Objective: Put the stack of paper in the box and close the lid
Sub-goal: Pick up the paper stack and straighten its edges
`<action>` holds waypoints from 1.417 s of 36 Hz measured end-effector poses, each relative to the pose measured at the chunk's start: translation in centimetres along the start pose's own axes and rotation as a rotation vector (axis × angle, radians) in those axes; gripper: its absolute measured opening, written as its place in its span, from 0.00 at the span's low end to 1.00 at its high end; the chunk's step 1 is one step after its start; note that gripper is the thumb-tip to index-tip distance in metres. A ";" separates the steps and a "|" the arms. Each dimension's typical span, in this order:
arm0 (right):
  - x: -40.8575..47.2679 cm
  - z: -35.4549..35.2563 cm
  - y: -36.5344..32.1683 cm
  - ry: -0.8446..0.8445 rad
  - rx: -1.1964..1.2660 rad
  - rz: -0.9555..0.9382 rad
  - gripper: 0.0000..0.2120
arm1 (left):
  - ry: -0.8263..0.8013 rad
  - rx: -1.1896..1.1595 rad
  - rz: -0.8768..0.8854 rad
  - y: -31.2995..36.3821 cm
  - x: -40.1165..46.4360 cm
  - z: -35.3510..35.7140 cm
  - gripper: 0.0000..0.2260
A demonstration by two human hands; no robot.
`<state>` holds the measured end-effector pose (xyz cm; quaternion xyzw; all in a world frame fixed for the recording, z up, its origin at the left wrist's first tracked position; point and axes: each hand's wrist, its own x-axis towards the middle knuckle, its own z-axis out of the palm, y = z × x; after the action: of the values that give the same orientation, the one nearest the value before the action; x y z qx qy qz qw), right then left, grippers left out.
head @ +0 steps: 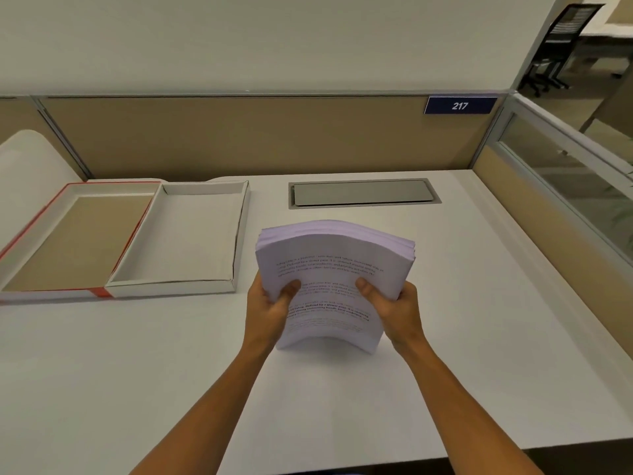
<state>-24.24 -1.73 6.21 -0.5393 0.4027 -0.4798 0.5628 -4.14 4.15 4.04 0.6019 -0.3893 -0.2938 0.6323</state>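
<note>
A thick stack of printed white paper (330, 262) is held above the desk's middle, bowed upward between both hands. My left hand (269, 308) grips its left edge, thumb on top. My right hand (394, 303) grips the right edge the same way. The open white box (239, 231) lies flat on the desk to the left of the stack, with nothing inside. Its hinged lid (41, 228), edged in red with a brown inner face, lies open flat further left, joined to the box.
The white desk (462, 320) is bounded by tan partition walls at the back and right. A grey cable hatch (363, 193) sits flush behind the stack. A white rounded object (27, 159) stands at the far left. A sign reads 217 (459, 105).
</note>
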 end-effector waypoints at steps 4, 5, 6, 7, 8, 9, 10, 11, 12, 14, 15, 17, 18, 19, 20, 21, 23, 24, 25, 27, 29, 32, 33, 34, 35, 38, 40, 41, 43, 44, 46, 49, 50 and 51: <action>0.3 0.0 -0.7 0.005 0.008 -0.041 0.10 | 0.015 -0.034 0.030 -0.1 -0.5 0.2 0.24; 0.3 -0.1 -0.7 -0.002 0.007 -0.045 0.11 | 0.014 -0.046 0.032 -0.3 -0.6 0.2 0.24; 0.3 -0.1 -0.5 -0.010 0.004 -0.042 0.12 | 0.013 -0.055 0.032 -0.5 -0.8 0.1 0.24; 0.2 -0.2 -0.3 -0.017 0.002 -0.033 0.12 | 0.010 -0.058 0.030 -0.7 -0.9 0.1 0.23; 0.1 -0.3 0.0 -0.024 0.001 -0.018 0.12 | 0.006 -0.056 0.023 -1.0 -1.1 0.0 0.22; -0.1 -0.4 0.3 -0.031 0.000 -0.005 0.12 | -0.002 -0.054 0.009 -1.3 -1.2 -0.1 0.21; -0.2 -0.6 0.6 -0.041 -0.002 0.003 0.12 | -0.015 -0.056 -0.012 -1.6 -1.3 -0.2 0.20; -0.4 -0.7 0.9 -0.051 -0.006 0.009 0.13 | -0.032 -0.059 -0.038 -1.9 -1.4 -0.3 0.19; -0.5 -0.9 1.2 -0.059 -0.014 0.017 0.14 | -0.048 -0.056 -0.061 -2.2 -1.4 -0.4 0.18; -0.7 -0.9 1.6 -0.062 -0.030 0.027 0.15 | -0.060 -0.038 -0.078 -2.6 -1.6 -0.5 0.16; -0.8 -0.8 1.7 -0.056 -0.033 0.025 0.15 | -0.057 -0.033 -0.072 -2.5 -1.7 -0.4 0.15; -0.7 -0.6 1.5 -0.044 -0.033 0.014 0.12 | -0.039 -0.037 -0.059 -2.4 -1.8 -0.3 0.14; -0.7 -0.5 1.4 -0.039 -0.029 0.008 0.11 | -0.028 -0.042 -0.052 -2.3 -1.8 -0.1 0.14; -0.6 -0.3 1.2 -0.036 -0.022 0.000 0.11 | -0.016 -0.048 -0.043 -2.2 -1.8 0.0 0.14; -0.5 -0.3 1.0 -0.035 -0.017 -0.006 0.11 | -0.006 -0.053 -0.033 -2.1 -1.8 0.0 0.14; -0.5 -0.2 1.0 -0.038 -0.016 -0.013 0.12 | 0.000 -0.058 -0.024 -2.0 -1.8 0.1 0.14; -0.5 -0.3 1.1 -0.041 -0.019 -0.012 0.12 | -0.006 -0.052 -0.016 -2.0 -1.8 0.0 0.15; -0.7 -0.3 1.3 -0.042 -0.023 -0.003 0.13 | -0.014 -0.040 -0.023 -2.2 -1.8 -0.1 0.15; -0.8 -0.3 1.5 -0.044 -0.025 0.010 0.13 | -0.022 -0.032 -0.036 -2.3 -1.9 -0.1 0.15; -1.0 -0.4 1.8 -0.044 -0.028 0.030 0.14 | -0.034 -0.029 -0.066 -2.6 -2.0 -0.1 0.16; -1.1 -0.4 1.9 -0.044 -0.036 0.031 0.14 | -0.042 -0.027 -0.078 -2.7 -2.0 -0.2 0.16; -1.1 -0.6 1.6 -0.050 -0.042 0.025 0.12 | -0.044 -0.011 -0.067 -2.3 -1.6 -0.7 0.17; -1.0 -0.8 1.4 -0.045 -0.041 0.026 0.12 | -0.045 -0.012 -0.046 -2.0 -1.4 -0.9 0.19; -1.0 -0.9 1.3 -0.037 -0.040 0.025 0.13 | -0.048 -0.018 -0.017 -1.6 -1.2 -1.1 0.21; -0.9 -1.1 1.2 -0.027 -0.038 0.021 0.14 | -0.049 -0.031 0.010 -1.2 -1.0 -1.2 0.22; -0.9 -1.4 1.2 0.017 -0.043 0.007 0.18 | -0.024 -0.058 0.027 -0.3 -0.7 -1.0 0.23; -1.2 -1.2 1.6 0.041 -0.045 0.028 0.18 | -0.014 -0.070 0.011 -0.4 -0.8 -0.7 0.22; -1.4 -1.1 1.9 0.047 -0.045 0.041 0.17 | -0.010 -0.067 0.005 -0.7 -1.0 -0.6 0.21; -1.7 -0.8 2.4 0.053 -0.042 0.065 0.15 | -0.006 -0.054 -0.003 -1.4 -1.4 -0.5 0.19; -1.8 -0.7 2.5 0.054 -0.039 0.071 0.15 | -0.005 -0.049 -0.005 -1.6 -1.6 -0.5 0.18; -1.9 -0.6 2.6 0.065 -0.037 0.070 0.15 | 0.005 -0.038 0.005 -1.8 -1.8 -0.3 0.19; -1.8 -0.4 2.4 0.081 -0.028 0.051 0.12 | 0.032 -0.019 0.042 -1.3 -1.8 0.1 0.19; -1.8 -0.3 2.3 0.081 -0.023 0.043 0.11 | 0.041 -0.020 0.051 -1.1 -1.9 0.2 0.19; -1.7 -0.3 2.1 0.079 -0.018 0.034 0.12 | 0.047 -0.024 0.058 -1.0 -1.9 0.3 0.19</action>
<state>-24.70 -0.20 3.93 -0.5179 0.4380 -0.4876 0.5496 -5.28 5.52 2.81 0.5896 -0.3881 -0.2657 0.6566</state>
